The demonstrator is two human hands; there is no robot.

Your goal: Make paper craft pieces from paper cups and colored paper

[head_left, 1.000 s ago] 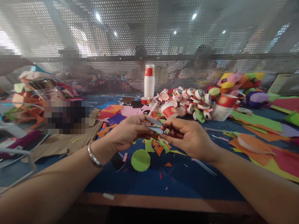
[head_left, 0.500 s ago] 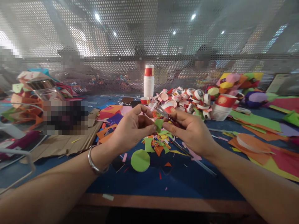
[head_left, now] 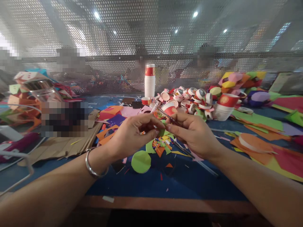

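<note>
My left hand [head_left: 139, 130], with a silver bangle at the wrist, pinches a small piece of green paper [head_left: 162, 130] between thumb and fingers. Close on its right, my right hand [head_left: 191, 134] is closed around a pair of scissors [head_left: 167, 115], whose blades point up and to the left. The right fingertips also touch the edge of the green piece. Below the hands lies a round green paper disc [head_left: 141, 161]. A heap of coloured paper scraps [head_left: 160, 146] is spread under the hands, partly hidden by them.
A tall stack of paper cups [head_left: 150, 82] stands at the back. Right of it are a pile of cut cup rings [head_left: 189, 99] and more stacked cups [head_left: 223, 108]. Flattened brown cardboard [head_left: 63, 142] lies left, coloured paper sheets [head_left: 267, 151] right. A perforated metal screen [head_left: 118, 37] rises behind.
My hands have come slightly closer together around the green piece, and the scissors have turned so their blades look thinner. The whole view has shifted a little.
</note>
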